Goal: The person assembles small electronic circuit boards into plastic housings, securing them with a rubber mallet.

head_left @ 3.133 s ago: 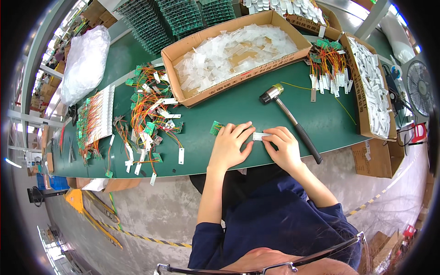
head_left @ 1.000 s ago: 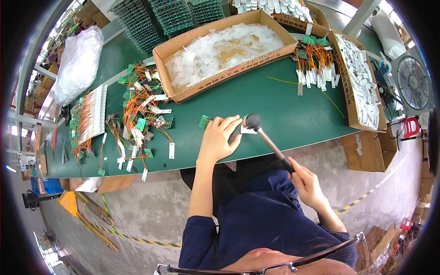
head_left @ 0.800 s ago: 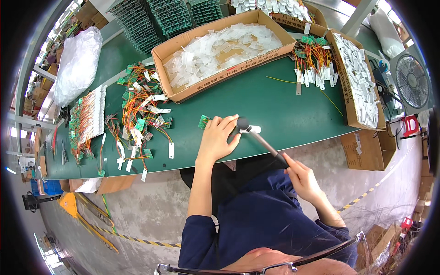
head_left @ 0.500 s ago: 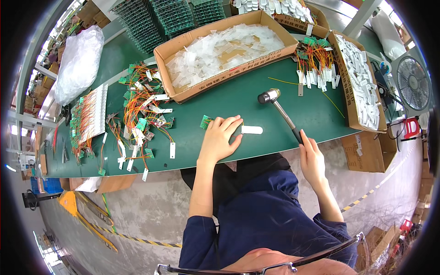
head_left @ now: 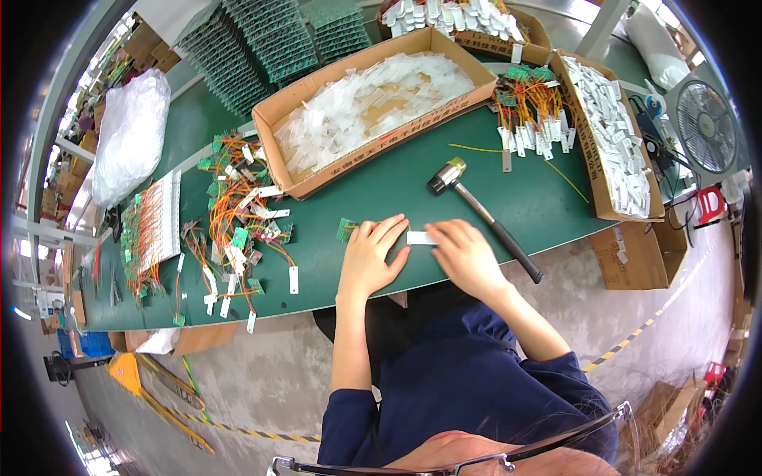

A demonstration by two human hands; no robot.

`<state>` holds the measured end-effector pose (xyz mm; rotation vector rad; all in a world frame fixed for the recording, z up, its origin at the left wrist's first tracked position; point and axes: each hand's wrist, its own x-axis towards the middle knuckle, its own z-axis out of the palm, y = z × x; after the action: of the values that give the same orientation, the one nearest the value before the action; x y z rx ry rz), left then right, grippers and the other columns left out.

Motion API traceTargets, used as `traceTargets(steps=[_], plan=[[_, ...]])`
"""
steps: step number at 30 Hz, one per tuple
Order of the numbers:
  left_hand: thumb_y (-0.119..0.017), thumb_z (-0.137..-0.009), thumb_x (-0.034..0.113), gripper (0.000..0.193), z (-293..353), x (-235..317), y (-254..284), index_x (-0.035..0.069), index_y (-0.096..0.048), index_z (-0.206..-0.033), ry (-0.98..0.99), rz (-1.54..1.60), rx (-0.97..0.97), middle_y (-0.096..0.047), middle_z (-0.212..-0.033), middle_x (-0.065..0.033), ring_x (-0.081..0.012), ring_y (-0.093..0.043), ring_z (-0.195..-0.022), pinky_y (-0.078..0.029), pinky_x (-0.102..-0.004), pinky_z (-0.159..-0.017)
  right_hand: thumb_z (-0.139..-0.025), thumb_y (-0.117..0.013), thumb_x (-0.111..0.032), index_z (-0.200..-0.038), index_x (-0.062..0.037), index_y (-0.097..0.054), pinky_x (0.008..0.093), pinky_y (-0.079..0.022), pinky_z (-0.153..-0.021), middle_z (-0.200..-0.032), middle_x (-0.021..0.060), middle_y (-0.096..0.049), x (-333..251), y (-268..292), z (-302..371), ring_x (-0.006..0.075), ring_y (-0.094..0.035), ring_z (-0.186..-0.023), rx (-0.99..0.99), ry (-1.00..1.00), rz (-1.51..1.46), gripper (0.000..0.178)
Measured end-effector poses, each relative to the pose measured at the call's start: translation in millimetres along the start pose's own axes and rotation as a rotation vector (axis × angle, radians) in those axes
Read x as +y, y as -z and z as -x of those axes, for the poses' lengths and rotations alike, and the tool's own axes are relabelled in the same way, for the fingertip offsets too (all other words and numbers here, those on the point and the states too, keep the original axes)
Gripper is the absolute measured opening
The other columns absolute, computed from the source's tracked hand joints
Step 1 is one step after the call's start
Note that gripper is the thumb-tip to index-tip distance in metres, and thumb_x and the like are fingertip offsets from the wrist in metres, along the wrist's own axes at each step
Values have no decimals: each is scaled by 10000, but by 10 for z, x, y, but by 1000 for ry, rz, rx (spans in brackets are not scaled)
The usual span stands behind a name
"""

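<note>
On the green table, a white flat plastic casing [head_left: 418, 237] lies between my two hands. My left hand [head_left: 371, 258] rests palm down beside its left end, fingers stretched forward and thumb apart. A small green circuit board [head_left: 346, 230] shows just left of those fingers; the wires beneath them are mostly hidden. My right hand [head_left: 470, 258] is closed over the right end of the casing, covering that end. To its right, a hammer [head_left: 494, 224] with a dark and yellowish head lies on the table, its black handle reaching past the front edge.
A cardboard tray [head_left: 298, 187] of clear plastic pieces stands ahead. Wired boards [head_left: 238, 214] lie in a heap at left, with another bunch [head_left: 532, 103] at far right. A box [head_left: 591, 151] of white casings stands right, near a fan [head_left: 706, 127].
My right hand has let go of the hammer, now lying on the table, and moved left onto the white casing. My left hand stays beside the casing.
</note>
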<state>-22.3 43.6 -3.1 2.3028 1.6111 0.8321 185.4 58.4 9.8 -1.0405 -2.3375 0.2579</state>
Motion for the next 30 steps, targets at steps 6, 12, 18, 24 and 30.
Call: traceTargets(steps=[6, 12, 18, 24, 30], plan=[[-692, -755, 128, 422, 119, -64, 67, 112, -659, -1175, -91, -40, 420, -623, -1252, -27, -239, -553, -1012, -411, -367, -915, -780, -688, -94, -1066, -43, -668, 377, -500, -819, -988, 96, -638, 45, 362, -325, 278, -617, -918, -93, -7, -102, 291], [-563, -858, 81, 287, 152, -150, 44, 25, -635, -1130, -10, 81, 559, -627, -1170, -105, -282, -548, -1053, -398, -382, -942, -797, -689, -160, -1033, -43, -695, 332, -506, -700, -865, 102, -669, 298, 1496, -917, 199, -619, -758, -259, -266, -149, 263], [-610, -804, 75, 330, 74, -101, 51, 66, -641, -1133, -39, 55, 520, -640, -1151, -60, -260, -568, -966, -412, -364, -858, -819, -665, -260, -999, -4, -698, 324, -513, -711, -816, 121, -688, 1259, 1980, -2183, 191, -633, -724, -69, -208, 95, 314], [-588, -830, 60, 298, 95, -91, 81, 42, -633, -1124, 18, 49, 454, -646, -1133, -94, -274, -582, -992, -404, -366, -883, -842, -641, -281, -951, -39, -719, 436, -534, -767, -900, 133, -735, 1779, 2006, -3505, 322, -698, -842, 568, -252, 266, 277], [-591, -833, 50, 263, 102, -122, 104, 40, -643, -1091, 61, 44, 451, -650, -1104, -94, -267, -583, -974, -409, -354, -866, -829, -615, -352, -965, -28, -696, 418, -524, -794, -890, 176, -694, 2180, 1566, -3394, 344, -669, -864, 384, -195, 322, 361]])
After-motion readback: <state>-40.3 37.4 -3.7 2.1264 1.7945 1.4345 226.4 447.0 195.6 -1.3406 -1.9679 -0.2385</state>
